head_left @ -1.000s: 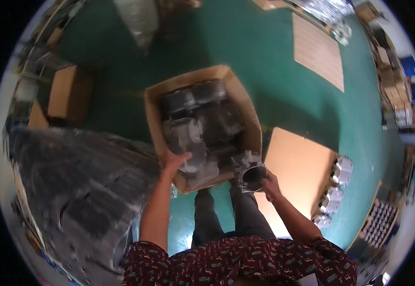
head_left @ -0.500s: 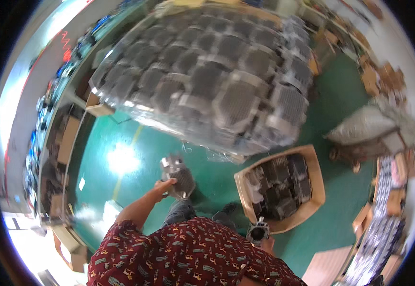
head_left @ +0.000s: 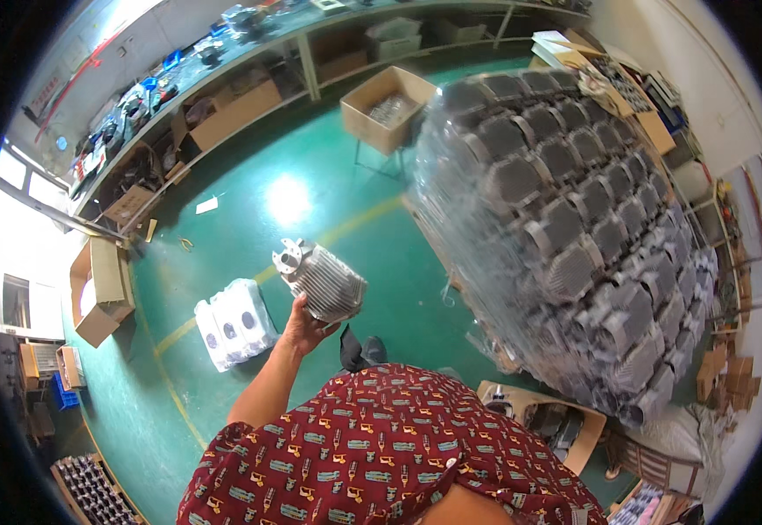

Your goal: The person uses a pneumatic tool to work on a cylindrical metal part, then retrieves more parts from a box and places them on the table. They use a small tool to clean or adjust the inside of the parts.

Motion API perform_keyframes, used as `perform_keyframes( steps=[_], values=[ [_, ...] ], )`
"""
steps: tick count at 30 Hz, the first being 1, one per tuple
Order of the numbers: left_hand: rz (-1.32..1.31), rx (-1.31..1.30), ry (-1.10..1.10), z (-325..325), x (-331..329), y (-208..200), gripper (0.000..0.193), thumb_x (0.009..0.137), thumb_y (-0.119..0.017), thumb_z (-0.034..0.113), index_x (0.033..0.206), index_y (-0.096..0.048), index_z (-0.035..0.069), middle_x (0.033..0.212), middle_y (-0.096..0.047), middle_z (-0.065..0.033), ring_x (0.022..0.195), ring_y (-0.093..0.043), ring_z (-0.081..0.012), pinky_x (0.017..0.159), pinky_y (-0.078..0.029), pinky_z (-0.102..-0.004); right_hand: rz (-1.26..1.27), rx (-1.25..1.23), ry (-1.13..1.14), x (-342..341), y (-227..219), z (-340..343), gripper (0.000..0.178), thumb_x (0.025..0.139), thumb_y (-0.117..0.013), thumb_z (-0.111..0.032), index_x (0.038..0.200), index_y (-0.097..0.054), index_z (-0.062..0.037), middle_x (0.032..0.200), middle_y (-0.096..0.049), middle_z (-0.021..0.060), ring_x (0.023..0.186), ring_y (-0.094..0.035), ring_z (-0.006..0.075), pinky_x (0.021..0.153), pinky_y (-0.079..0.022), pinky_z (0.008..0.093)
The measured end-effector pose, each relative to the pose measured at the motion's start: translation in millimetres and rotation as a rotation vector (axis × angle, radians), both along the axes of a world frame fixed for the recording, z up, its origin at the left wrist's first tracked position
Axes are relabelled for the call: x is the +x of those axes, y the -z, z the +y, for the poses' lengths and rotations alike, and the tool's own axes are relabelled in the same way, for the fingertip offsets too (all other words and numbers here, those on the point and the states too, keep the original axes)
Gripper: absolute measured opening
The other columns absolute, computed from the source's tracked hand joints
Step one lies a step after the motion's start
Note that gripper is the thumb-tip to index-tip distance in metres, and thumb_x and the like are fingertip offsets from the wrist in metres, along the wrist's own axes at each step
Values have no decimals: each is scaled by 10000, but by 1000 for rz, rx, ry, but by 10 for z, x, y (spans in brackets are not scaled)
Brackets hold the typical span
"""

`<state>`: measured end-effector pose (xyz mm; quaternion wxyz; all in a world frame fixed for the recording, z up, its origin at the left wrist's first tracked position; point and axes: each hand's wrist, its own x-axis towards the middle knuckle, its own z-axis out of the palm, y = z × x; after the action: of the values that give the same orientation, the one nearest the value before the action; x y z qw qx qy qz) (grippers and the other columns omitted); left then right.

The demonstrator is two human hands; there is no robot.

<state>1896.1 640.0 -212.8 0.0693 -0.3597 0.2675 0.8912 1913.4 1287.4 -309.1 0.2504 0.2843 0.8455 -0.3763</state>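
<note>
My left hand (head_left: 308,331) grips a grey finned metal housing (head_left: 328,284) by its lower edge, fingers underneath and thumb along its side. A flange with a round hole sticks out at the housing's upper left end. It is held up over the green floor, left of my body. On the floor to its left lies a white wrapped pack (head_left: 236,324) with three dark round spots. My right hand does not show; my shirt and the lower edge hide that side. A carton (head_left: 584,442) holding similar metal parts stands partly hidden at my right. A pale metal part (head_left: 496,402) shows by its near left edge.
A large plastic-wrapped stack of finned housings (head_left: 565,223) fills the right side. A carton on a stand (head_left: 381,131) is beyond it, near a long workbench (head_left: 258,52) with shelves. An opened carton (head_left: 105,293) stands at left, and a tray of parts (head_left: 92,490) lies lower left.
My view has turned left, so the stack and carton shift right. My left hand still holds its housing, now raised more clearly into view. My right hand, earlier holding a metal part, has left the picture.
</note>
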Motion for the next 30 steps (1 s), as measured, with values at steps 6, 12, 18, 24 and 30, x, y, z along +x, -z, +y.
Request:
perform_keyframes(
  steps=[6,12,18,24,30],
  values=[
    [293,-39,-132,-901,-993,-468,1070,696,-760,666,1535,-376,124,1483,-504,-115,1351,-507,-324,1179,-376,-490,251,-29,-123,-1923,45,-1873,390,833,-530,-26,1180,-706,-53,1003,-735,168,915,-692,329,847,-515,447],
    [413,-31,-311,-1861,-1694,-689,981,722,-794,582,1508,-422,128,1468,-523,-116,1344,-503,-343,1149,-416,-507,64,-427,-140,-3688,-605,-4301,544,791,-492,-34,1313,-644,-45,1077,-719,127,930,-671,264,845,-536,378],
    [324,-92,-451,-2835,-2077,-772,904,747,-781,537,1488,-446,141,1454,-531,-110,1298,-528,-339,1079,-453,-507,130,-748,-199,-4950,-712,-6179,513,791,-526,-3,1283,-656,-66,1022,-703,102,852,-712,278,615,-642,490],
    [184,-128,-449,-4152,-2396,-264,943,755,-792,543,1517,-395,152,1461,-519,-122,1304,-544,-345,1089,-481,-538,49,-905,-141,-5908,-1253,-7756,405,828,-546,30,1222,-626,-20,989,-687,123,823,-718,281,593,-655,496],
    [-7,-217,-284,-5736,-3225,114,938,782,-743,621,1498,-424,105,1443,-558,-128,1269,-591,-336,1019,-547,-496,-38,-776,37,-6692,-1324,-8839,295,887,-582,-23,1180,-600,-1,1017,-669,139,860,-723,291,622,-665,477]
  ],
)
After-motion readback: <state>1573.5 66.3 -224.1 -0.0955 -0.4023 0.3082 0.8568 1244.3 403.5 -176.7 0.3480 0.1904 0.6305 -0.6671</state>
